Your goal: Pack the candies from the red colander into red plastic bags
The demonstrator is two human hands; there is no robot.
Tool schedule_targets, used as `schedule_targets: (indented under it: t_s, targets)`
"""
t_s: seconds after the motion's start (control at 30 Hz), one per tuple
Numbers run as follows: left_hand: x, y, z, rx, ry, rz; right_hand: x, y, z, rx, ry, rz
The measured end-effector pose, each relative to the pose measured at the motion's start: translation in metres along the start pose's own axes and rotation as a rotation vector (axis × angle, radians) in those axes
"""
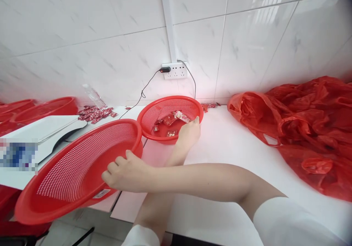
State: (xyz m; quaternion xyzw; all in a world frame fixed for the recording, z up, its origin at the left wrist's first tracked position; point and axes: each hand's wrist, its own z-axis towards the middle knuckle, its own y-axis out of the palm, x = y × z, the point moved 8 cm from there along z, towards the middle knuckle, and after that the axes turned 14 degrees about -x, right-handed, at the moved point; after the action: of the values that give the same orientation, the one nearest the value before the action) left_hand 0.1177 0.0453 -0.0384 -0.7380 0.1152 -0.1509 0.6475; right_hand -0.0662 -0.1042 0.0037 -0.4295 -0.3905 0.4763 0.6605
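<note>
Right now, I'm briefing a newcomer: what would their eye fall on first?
Probably the crossed arms in the centre: the right hand holds the near red basket at left, the left hand the far red basket, with packets inside, by the wall. The heap of red bags at right comes next.

Left fingers (197,120) partly hidden, red bags (308,125) cropped at right edge

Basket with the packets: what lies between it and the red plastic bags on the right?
In the head view, white tabletop, with small red packets near the wall; the left hand holds the basket by its right rim.
</note>
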Motion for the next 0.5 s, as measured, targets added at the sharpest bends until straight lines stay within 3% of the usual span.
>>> schedule_targets:
  t_s: [0.1,0.2,0.37,0.43,0.5]
  targets:
    - [0.001,0.000,0.000,-0.020,0.023,-0.004,0.009,0.017,0.006,-0.075,0.079,0.009]
    - [0.004,-0.003,-0.001,-0.066,0.077,-0.033,0.012,0.016,-0.003,-0.080,0.109,-0.054]
    - [-0.010,-0.017,-0.015,-0.192,0.118,-0.163,0.000,-0.037,-0.045,0.063,-0.014,-0.105]
    - [-0.027,-0.021,-0.026,-0.261,0.088,-0.186,0.005,-0.063,-0.068,0.097,-0.041,-0.056]
    - [-0.053,-0.029,-0.038,-0.263,-0.035,-0.161,0.018,-0.085,-0.095,0.096,-0.065,0.027]
